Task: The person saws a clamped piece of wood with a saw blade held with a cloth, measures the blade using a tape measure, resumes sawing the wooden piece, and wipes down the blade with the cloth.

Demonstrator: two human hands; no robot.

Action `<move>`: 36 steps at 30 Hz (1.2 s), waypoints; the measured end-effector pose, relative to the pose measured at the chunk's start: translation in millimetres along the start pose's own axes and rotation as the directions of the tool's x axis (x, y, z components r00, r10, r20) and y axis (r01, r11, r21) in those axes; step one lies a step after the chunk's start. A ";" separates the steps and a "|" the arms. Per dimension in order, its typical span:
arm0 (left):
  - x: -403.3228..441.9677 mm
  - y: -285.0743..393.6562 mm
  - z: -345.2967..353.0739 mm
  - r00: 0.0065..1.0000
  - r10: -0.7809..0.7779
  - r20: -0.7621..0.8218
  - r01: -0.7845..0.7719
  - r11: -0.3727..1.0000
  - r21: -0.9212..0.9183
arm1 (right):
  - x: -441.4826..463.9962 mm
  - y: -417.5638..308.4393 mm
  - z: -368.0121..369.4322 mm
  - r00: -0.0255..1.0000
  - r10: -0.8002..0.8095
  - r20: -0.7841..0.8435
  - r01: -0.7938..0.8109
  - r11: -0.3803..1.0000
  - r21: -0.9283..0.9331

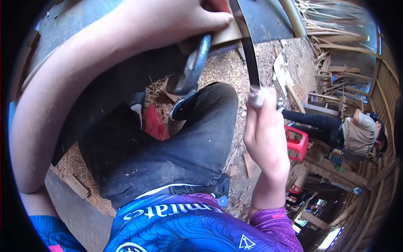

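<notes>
My right hand (268, 134) is closed around the handle of a long tool with a narrow dark blade (252, 63). The blade runs up to the top edge of the view, over a pale piece of wood (227, 35) at the workbench's edge. At the top, my left hand (195, 16) is bent round beside the wood and blade, its thumb pointing at the blade. A reddish thing shows at its fingers, which are mostly hidden, so what it grips is unclear. Just below it, a metal clamp (197, 61) hangs at the bench edge.
The dark workbench (262, 21) spans the top. Below it are my legs, a red bag (154, 124) and wood shavings on the floor. To the right are a red stool (296, 143), stacked wood strips (336, 31) and another person (357, 132) in a light shirt.
</notes>
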State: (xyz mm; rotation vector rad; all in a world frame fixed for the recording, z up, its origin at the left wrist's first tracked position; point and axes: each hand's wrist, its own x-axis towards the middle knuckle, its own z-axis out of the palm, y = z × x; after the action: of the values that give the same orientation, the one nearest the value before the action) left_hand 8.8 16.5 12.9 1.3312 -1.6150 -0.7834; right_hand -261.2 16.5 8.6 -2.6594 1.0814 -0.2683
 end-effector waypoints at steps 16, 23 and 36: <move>10.7 -31.8 23.2 0.983 0.082 -0.165 -0.062 0.990 0.123 | 43.5 6.1 -1.0 0.989 -0.140 -0.037 0.119 0.930 -0.348; 10.0 -25.9 17.1 0.991 0.087 -0.100 -0.072 0.987 0.146 | -23.8 10.3 8.5 0.958 0.267 0.106 -0.282 0.944 0.172; 9.9 -17.1 13.4 1.000 0.005 -0.011 -0.004 0.989 0.145 | -12.6 -4.6 5.8 0.945 0.324 0.047 -0.327 0.935 0.137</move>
State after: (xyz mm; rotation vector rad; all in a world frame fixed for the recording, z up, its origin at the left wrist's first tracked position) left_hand 3.4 2.2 -5.5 1.4308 -1.6920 -0.6647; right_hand -265.6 29.5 3.6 -2.3052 1.4141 -0.2374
